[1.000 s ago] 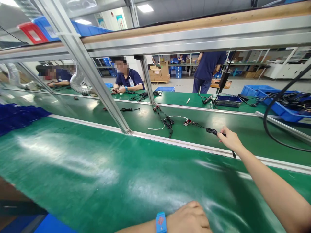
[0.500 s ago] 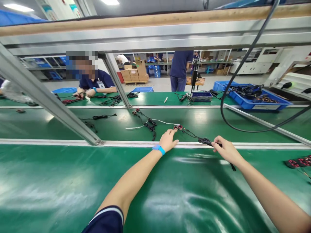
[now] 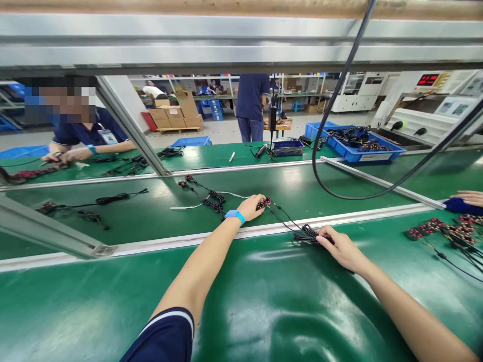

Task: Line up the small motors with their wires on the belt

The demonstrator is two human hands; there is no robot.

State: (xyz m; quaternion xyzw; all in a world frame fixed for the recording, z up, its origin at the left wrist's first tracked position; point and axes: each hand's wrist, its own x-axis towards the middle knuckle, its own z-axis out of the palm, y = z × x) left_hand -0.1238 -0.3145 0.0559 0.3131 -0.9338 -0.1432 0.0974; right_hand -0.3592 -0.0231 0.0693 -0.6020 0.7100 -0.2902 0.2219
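My left hand [image 3: 250, 208], with a blue wristband, reaches over the far belt with its fingers closed on a pair of small round red-and-black parts [image 3: 267, 201]. Thin black leads run from these to a folded bundle of black cable [image 3: 305, 234]. My right hand [image 3: 339, 246] pinches that bundle at its near end, just over the near side of the white rail [image 3: 211, 238]. Left of my left hand lies another cable bundle [image 3: 215, 202] with similar round ends [image 3: 184, 182]. A pale strip [image 3: 230, 194] runs behind it.
More cables with round ends [image 3: 113, 199] lie at left, beyond a metal post [image 3: 49, 226]. At right are many round parts [image 3: 453, 230] and another person's hand [image 3: 470, 197]. A blue bin of cables [image 3: 373, 157] stands behind. A thick black cable [image 3: 317, 166] hangs in front. A co-worker [image 3: 88, 136] handles parts at left.
The view has turned right. My left hand has closed around the round parts, and my right hand has drawn the cable bundle nearer, across the white rail.
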